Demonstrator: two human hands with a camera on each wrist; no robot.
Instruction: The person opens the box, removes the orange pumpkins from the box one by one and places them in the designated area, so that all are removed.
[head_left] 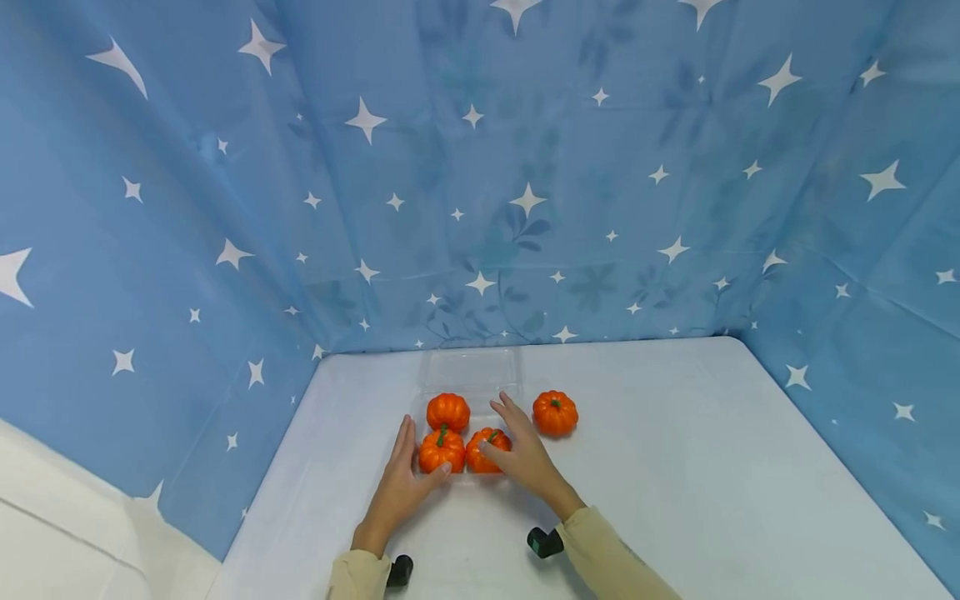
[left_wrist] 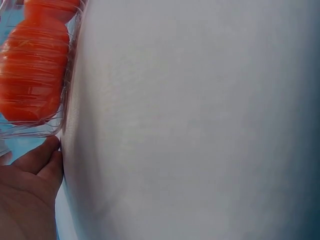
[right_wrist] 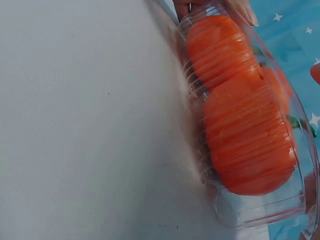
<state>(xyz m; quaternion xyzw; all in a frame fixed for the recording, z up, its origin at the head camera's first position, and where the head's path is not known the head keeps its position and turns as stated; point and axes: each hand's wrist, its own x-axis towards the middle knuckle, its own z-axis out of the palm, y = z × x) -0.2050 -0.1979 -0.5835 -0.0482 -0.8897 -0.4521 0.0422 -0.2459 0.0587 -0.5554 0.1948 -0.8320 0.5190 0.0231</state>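
Note:
Three orange toy pumpkins, at back left (head_left: 447,412), front left (head_left: 441,452) and right (head_left: 484,461), sit in a clear plastic container (head_left: 468,479). My left hand (head_left: 396,492) lies along its left side with straight fingers, thumb at the front edge; the left wrist view has this hand (left_wrist: 30,192) at the container's corner. My right hand (head_left: 528,460) is over the right side, fingers extended and spread, its thumb over the right pumpkin; whether it touches it, I cannot tell. In the right wrist view, pumpkins (right_wrist: 250,135) show through the ribbed wall (right_wrist: 265,215).
A fourth pumpkin (head_left: 555,413) rests on the white table (head_left: 675,467), right of the container. The container's clear lid (head_left: 470,371) lies open at the back. Blue star-patterned curtains (head_left: 585,192) stand behind the table and at both sides.

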